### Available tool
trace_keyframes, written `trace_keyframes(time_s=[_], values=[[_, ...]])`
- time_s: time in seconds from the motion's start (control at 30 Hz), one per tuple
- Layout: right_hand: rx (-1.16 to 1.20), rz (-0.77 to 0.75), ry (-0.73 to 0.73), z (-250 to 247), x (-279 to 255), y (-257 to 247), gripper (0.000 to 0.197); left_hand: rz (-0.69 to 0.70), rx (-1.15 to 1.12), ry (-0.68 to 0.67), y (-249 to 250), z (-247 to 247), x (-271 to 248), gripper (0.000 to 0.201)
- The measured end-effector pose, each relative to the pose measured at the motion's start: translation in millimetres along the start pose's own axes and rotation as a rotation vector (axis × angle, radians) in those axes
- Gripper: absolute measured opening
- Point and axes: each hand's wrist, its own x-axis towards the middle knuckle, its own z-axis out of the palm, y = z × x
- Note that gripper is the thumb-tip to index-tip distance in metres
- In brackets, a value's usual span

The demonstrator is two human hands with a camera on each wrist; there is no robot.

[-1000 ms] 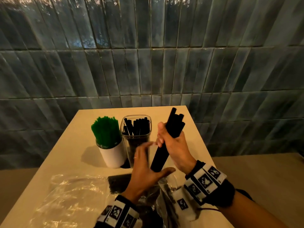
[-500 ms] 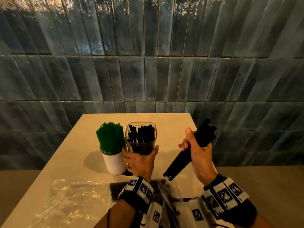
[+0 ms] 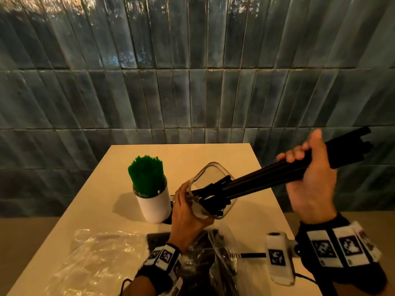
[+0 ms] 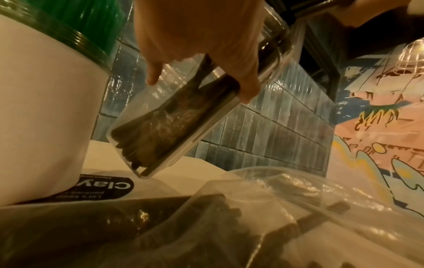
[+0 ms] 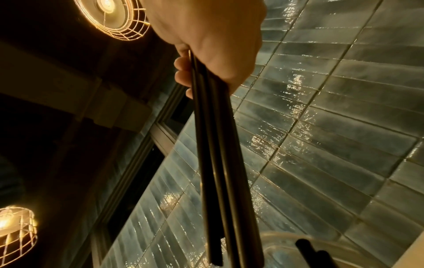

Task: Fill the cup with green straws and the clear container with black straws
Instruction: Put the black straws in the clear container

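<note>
Left hand (image 3: 188,218), fingers wrapped round the clear container (image 3: 211,193), tilts its mouth toward the right hand (image 3: 307,178), whose fingers clamp a black straw bundle (image 3: 263,178). Slide tips along the lower wall, releasing only once seated.

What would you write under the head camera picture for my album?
Left hand tilts the clear container while right hand slides black straws in, beside the cup of green straws.
</note>
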Motion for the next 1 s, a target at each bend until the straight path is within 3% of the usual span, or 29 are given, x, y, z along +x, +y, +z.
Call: trace_keyframes(time_s=[0.13, 0.23, 0.33, 0.47, 0.57, 0.63, 0.7, 0.77, 0.83, 0.9, 1.0], values=[[0.032, -0.01, 0.02, 5, -5, 3, 0.027, -0.051, -0.025, 0.034, -5, -1, -3, 0.112], [0.06, -0.017, 0.021, 10, -8, 12, 0.028, 0.071, 0.05, -0.032, -8, -1, -7, 0.113], [0.024, -0.016, -0.012, 16, -15, 25, 0.026, 0.12, 0.072, -0.004, -6, -2, -8, 0.111], [-0.187, 0.0, -0.079, 14, -30, 48, 0.024, 0.112, 0.018, 0.026, -1, -5, -8, 0.112], [-0.4, 0.105, -0.209, 3, -45, 73, 0.035, 0.111, 0.002, 0.059, 2, -6, -6, 0.113], [-0.466, 0.159, -0.306, -4, -54, 90, 0.028, 0.118, -0.01, 0.073, 5, -5, -7, 0.113], [-0.613, 0.091, -0.442, -9, -56, 102, 0.019, 0.129, -0.006, 0.079, 4, -4, -8, 0.11], [-0.667, 0.008, -0.512, -12, -54, 102, 0.035, 0.113, -0.003, 0.083, 2, -4, -11, 0.108], [-0.572, -0.086, -0.441, -10, -53, 94, 0.061, 0.076, -0.021, 0.085, 2, -4, -12, 0.109], [-0.482, -0.213, -0.352, -4, -52, 87, 0.074, 0.067, -0.029, 0.087, 1, -4, -12, 0.11], [-0.545, -0.406, -0.384, 0, -54, 86, 0.062, 0.072, -0.052, 0.087, 1, -3, -15, 0.11]])
